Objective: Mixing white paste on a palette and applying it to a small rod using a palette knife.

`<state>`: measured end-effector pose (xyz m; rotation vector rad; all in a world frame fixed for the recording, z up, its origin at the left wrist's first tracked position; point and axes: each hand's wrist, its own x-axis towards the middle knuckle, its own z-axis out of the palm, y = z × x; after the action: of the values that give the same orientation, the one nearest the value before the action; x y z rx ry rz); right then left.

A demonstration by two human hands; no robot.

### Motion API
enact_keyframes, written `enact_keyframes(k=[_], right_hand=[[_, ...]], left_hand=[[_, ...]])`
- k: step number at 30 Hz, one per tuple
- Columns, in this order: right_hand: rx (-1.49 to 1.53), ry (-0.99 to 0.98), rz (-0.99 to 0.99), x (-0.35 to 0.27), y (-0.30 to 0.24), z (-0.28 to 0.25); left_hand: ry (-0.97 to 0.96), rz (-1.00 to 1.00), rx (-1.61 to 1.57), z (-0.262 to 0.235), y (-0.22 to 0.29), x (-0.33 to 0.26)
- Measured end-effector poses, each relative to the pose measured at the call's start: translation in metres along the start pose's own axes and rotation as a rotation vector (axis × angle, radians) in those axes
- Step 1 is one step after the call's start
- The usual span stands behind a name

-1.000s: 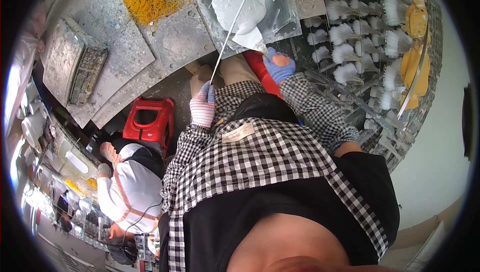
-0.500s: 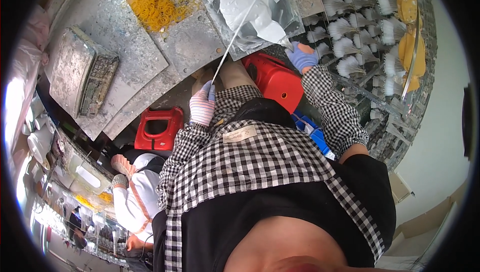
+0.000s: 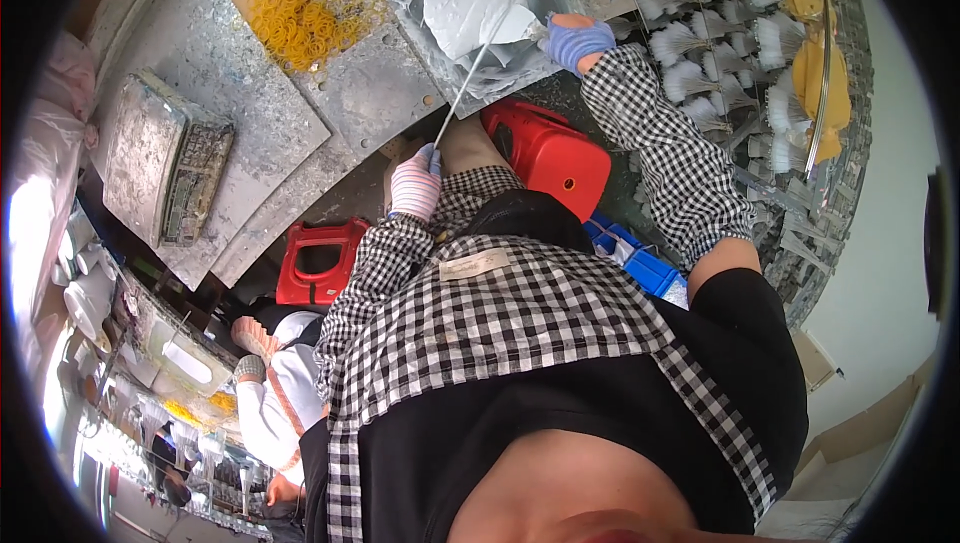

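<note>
My left hand (image 3: 416, 184), in a striped glove, is closed around the lower end of a thin pale rod (image 3: 460, 93). The rod slants up and away, its far end against a thick white paste (image 3: 462, 18). That paste lies in a mound on a smeared clear sheet (image 3: 475, 95) on the table. My right hand (image 3: 580, 40), in a purple glove with bare fingers showing, is closed on a scraper (image 3: 541, 33) at the right side of the paste. Most of the scraper is hidden by the hand and the paste.
Yellow rubber rings (image 3: 300, 23) lie heaped on the metal table (image 3: 370, 93). A paint-crusted block (image 3: 160, 158) sits at left. White brush-like tufts (image 3: 690, 43) stand in rows at right. Red plastic stools (image 3: 553, 163) stand below. A person in a white sleeve (image 3: 262, 413) works at lower left.
My right hand has moved up and left with the scraper, closer to the paste. The stretched tongue of paste has drawn back into the mound. My left hand has shifted slightly right with the rod.
</note>
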<state>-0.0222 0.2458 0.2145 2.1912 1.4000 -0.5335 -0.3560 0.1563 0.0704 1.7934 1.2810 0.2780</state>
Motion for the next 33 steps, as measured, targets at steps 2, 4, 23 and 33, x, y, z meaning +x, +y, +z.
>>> enact_keyframes(k=[2, 4, 23, 33], right_hand=[[-0.045, 0.0, 0.012, -0.004, 0.007, -0.003], [-0.032, 0.039, -0.006, -0.012, 0.024, 0.003], [1.945, -0.95, 0.364, 0.026, 0.084, 0.066], [1.924, -1.055, 0.262, 0.004, 0.098, 0.039]], left_hand=[[0.028, -0.01, 0.003, 0.0, -0.002, 0.006], [0.043, 0.013, 0.035, -0.001, -0.002, 0.005], [0.072, 0.042, 0.038, 0.008, 0.058, -0.014], [0.016, -0.154, 0.098, 0.036, 0.053, -0.002]])
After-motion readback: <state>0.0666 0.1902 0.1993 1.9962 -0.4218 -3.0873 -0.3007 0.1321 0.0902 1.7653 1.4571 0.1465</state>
